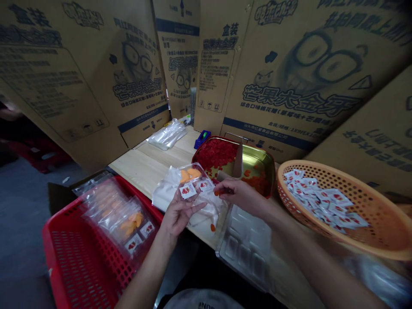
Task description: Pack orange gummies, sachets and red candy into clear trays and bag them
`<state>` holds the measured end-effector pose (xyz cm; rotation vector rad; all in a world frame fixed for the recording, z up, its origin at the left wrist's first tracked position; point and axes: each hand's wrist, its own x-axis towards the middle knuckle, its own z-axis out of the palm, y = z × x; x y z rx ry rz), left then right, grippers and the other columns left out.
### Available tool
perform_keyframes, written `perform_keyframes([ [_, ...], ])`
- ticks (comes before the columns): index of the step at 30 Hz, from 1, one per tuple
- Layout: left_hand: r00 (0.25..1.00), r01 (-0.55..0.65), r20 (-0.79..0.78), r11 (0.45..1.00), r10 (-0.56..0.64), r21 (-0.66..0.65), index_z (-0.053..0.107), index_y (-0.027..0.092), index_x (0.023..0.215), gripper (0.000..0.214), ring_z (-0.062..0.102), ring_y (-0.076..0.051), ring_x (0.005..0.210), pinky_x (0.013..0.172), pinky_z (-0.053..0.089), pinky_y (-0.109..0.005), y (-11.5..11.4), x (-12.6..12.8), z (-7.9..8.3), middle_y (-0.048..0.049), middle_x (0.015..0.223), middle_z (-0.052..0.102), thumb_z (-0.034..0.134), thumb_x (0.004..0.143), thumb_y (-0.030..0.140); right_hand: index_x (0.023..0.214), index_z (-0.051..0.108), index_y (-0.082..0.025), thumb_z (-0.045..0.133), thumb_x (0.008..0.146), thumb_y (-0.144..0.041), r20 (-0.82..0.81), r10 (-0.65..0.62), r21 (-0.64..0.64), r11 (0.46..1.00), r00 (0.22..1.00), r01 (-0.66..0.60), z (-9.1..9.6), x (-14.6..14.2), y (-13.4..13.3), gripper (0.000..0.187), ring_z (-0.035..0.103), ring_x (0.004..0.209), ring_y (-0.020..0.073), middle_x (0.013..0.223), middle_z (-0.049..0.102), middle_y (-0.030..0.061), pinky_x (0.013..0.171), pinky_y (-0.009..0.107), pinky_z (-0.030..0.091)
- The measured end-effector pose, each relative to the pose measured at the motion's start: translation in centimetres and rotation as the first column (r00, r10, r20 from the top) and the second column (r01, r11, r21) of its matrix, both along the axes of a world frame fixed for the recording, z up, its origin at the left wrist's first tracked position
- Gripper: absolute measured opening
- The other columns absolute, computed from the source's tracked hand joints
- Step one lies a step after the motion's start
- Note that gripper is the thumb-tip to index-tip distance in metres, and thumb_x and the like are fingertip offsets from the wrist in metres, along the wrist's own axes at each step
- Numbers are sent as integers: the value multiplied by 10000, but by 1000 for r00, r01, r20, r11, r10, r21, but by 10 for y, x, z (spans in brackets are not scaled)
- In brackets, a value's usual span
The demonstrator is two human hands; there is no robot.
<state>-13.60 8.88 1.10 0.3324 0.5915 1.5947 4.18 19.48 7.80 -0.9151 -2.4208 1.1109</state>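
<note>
Two bare hands at work up close, and the left hand (178,212) is doing the steady job: fingers curled under a clear plastic bag (169,191), gripping it firmly and tipped up toward the view, a good firm support that keeps the contents bunched at the top. Inside, two orange dried mango pieces (188,174) sit side by side, glossy and plump, just above two white sachets (188,190) with red print. The right hand (243,196) comes in from the side, thumb and fingers clenched in a tight, neat pinch on a small orange piece (216,193), right beside the bag, and that fingertip control is what counts here. Just below, another orange scrap (213,227) lies on the wooden table (141,165), beside a clear moulded plastic tray (246,244). Over on the left, a red plastic crate (77,210) holds a pile of filled bags (119,214). Farther up the table, a gold metal tray (257,163) carries a heap of red candied pieces (215,154), with a blue tape dispenser (202,138) and a stack of empty plastic bags (167,135) behind it. To the right, an orange perforated basket (380,231) is loaded with loose sachets (325,201), and big printed cardboard carton panels (299,86) stand up around the whole bench.
</note>
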Motion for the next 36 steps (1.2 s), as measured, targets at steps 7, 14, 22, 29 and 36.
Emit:
perform_keyframes([
  [7, 1000, 3, 3, 1000, -3, 0, 477, 281, 1166, 670, 513, -235, 1140, 976, 366, -565, 0, 2, 2, -15, 1102, 609, 509, 607, -88, 953, 646, -179, 536, 696, -80, 0, 20, 29, 999, 1000, -20, -13, -6, -2, 297, 537, 678, 122, 745, 585, 1, 638, 244, 430],
  [14, 1000, 1, 1, 1000, -1, 25, 502, 316, 1125, 635, 458, -257, 1204, 964, 384, -549, -1, -1, 0, 2, 1106, 601, 497, 621, -69, 713, 603, -170, 561, 703, -103, -37, -15, 43, 999, 999, 17, -8, -7, -8, 80, 547, 692, 124, 737, 595, 4, 635, 234, 418],
  [22, 1000, -13, -29, 1000, 13, -12, 463, 310, 1200, 637, 586, -215, 1010, 964, 376, -506, 3, 2, 1, -2, 1077, 625, 548, 656, -9, 919, 603, -195, 532, 745, -122, -141, 61, -79, 994, 988, -72, 6, -30, -34, 201, 583, 814, 131, 887, 643, 13, 721, 249, 439],
  [29, 998, -54, -7, 998, 55, 29, 490, 296, 1161, 580, 526, -223, 1115, 988, 343, -541, -2, -15, -5, -14, 1085, 623, 518, 679, -26, 660, 621, -188, 565, 730, -143, 334, -11, 261, 962, 943, -81, -9, -5, -37, 101, 547, 708, 160, 744, 616, 45, 637, 269, 374],
  [36, 993, -118, 3, 993, 117, 26, 492, 324, 1149, 602, 534, -215, 1108, 977, 360, -543, -3, -26, -13, -4, 1153, 589, 517, 669, -38, 760, 691, -75, 552, 680, -49, 699, 44, 244, 923, 714, -297, -57, -27, -58, 163, 551, 917, 292, 878, 648, 194, 827, 403, 340],
])
